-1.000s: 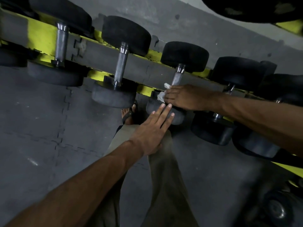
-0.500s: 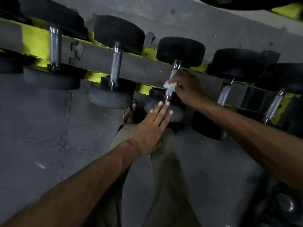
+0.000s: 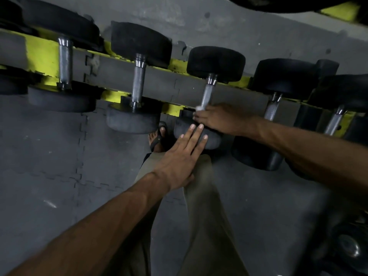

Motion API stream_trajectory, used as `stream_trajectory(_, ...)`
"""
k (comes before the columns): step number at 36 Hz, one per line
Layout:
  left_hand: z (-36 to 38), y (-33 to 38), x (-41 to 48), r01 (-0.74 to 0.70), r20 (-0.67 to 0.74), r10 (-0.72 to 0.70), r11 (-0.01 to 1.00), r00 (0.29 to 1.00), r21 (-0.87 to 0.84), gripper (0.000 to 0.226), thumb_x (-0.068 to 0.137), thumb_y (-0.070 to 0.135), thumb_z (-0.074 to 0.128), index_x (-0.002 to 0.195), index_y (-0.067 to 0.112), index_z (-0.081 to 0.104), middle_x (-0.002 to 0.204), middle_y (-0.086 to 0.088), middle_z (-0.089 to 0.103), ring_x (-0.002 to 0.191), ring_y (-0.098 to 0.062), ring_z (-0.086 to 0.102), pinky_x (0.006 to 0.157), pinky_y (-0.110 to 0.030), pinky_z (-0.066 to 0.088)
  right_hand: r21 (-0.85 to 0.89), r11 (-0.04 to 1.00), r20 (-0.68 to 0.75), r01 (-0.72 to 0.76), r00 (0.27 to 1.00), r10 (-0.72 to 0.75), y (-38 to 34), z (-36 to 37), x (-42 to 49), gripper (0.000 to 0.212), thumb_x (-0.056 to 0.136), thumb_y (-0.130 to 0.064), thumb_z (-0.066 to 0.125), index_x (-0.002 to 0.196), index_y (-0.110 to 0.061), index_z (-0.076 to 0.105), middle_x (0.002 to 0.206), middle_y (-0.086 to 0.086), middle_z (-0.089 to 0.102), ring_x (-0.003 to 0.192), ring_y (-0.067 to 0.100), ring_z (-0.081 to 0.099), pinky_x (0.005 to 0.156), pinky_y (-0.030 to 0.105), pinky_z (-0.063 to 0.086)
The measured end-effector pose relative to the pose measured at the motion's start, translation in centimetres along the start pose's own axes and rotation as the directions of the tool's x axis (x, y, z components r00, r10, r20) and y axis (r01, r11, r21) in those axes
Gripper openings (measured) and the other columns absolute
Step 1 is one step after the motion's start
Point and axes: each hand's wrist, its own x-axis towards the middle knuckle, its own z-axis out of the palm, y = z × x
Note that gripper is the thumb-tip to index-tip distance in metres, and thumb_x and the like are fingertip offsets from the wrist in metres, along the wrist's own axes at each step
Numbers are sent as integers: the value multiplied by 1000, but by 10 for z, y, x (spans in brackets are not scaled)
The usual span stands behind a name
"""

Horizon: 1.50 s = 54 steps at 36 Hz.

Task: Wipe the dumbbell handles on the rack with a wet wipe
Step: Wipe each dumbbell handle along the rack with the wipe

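Several black dumbbells with steel handles lie across a yellow and grey rack (image 3: 39, 54). My right hand (image 3: 221, 118) grips a white wet wipe (image 3: 199, 108) round the lower end of the middle dumbbell's handle (image 3: 207, 94). Most of the wipe is hidden under the fingers. My left hand (image 3: 179, 158) lies flat with straight fingers on that dumbbell's near black head (image 3: 213, 142). Other bare handles show to the left (image 3: 138, 84) and to the right (image 3: 271, 110).
Grey interlocking floor mats (image 3: 49, 156) spread below the rack. My legs in khaki trousers (image 3: 207, 226) and a sandalled foot (image 3: 157, 138) stand close to the rack. A weight plate (image 3: 350, 250) lies at the lower right. Another rack tier (image 3: 288, 3) hangs overhead.
My right hand slid the wipe down the middle handle from its upper part to its lower end. My left hand stayed flat on the near head.
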Motion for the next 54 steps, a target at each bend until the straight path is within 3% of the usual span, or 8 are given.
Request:
stream_trajectory(5, 2, 0, -1, 12, -23, -12, 1000, 1000, 1, 125, 89, 49, 73, 162, 6, -19, 166, -21, -34, 156, -38, -28, 129, -48, 1, -8, 1000, -89, -15, 996, 15, 24, -22, -4, 39, 96, -12, 60, 134, -14, 60, 135, 8, 62, 113, 30, 63, 73, 40, 57)
stream_trajectory(12, 0, 3, -2, 36, -29, -36, 999, 999, -12, 120, 92, 46, 68, 162, 6, -20, 165, -20, -37, 155, -37, -30, 124, -45, -9, 326, 840, -263, -434, 812, 521, 11, -11, 1, 39, 86, 0, 59, 123, -11, 66, 132, 8, 60, 116, 32, 56, 73, 39, 57)
stream_trajectory(20, 0, 7, 0, 55, 13, -55, 998, 998, 4, 126, 90, 46, 71, 160, 7, -26, 164, -20, -39, 153, -36, -35, 125, -46, -11, 848, -188, 259, -496, 77, 963, -38, -15, 35, 19, 101, -13, 53, 112, -9, 68, 112, 3, 70, 98, 14, 64, 77, 23, 44)
stream_trajectory(24, 4, 7, 0, 59, -8, -59, 998, 998, 6, 128, 87, 43, 74, 161, 6, -24, 164, -19, -39, 153, -36, -34, 125, -46, -8, 838, -525, 537, -148, 61, 841, -7, -23, 52, 25, 99, -13, 49, 84, -12, 70, 88, 4, 72, 82, 20, 64, 76, 30, 50)
stream_trajectory(27, 6, 8, 0, 55, -1, -55, 998, 998, 24, 132, 86, 46, 76, 160, 5, -25, 163, -20, -40, 153, -38, -34, 128, -48, -3, 714, -699, 672, 40, 241, 700, 14, -19, 45, 16, 92, -13, 50, 77, -16, 56, 80, 2, 59, 74, 16, 57, 70, 30, 49)
stream_trajectory(34, 0, 10, 0, 57, 48, -59, 998, 997, 33, 127, 91, 49, 70, 159, 6, -29, 162, -21, -41, 152, -38, -36, 131, -51, 3, 740, -546, 665, -394, 554, 501, -11, 8, 9, 36, 79, 7, 53, 105, -4, 76, 96, 14, 77, 88, 28, 72, 78, 33, 57)
stream_trajectory(47, 5, 10, 1, 66, 6, -66, 998, 998, -2, 126, 90, 45, 71, 160, 9, -26, 164, -18, -40, 153, -36, -34, 124, -46, -12, 686, 40, 359, -727, 385, 850, -46, 2, 6, 9, 94, -26, 62, 87, -20, 62, 94, 3, 72, 87, 25, 66, 77, 37, 54)
stream_trajectory(54, 11, 5, 2, 34, -28, -34, 999, 999, 16, 131, 86, 48, 76, 161, 7, -23, 166, -21, -34, 155, -38, -29, 129, -50, 0, 542, 660, 31, -521, 797, 603, -32, -11, 13, 8, 94, -22, 60, 93, -23, 67, 98, 3, 63, 98, 26, 57, 73, 34, 49)
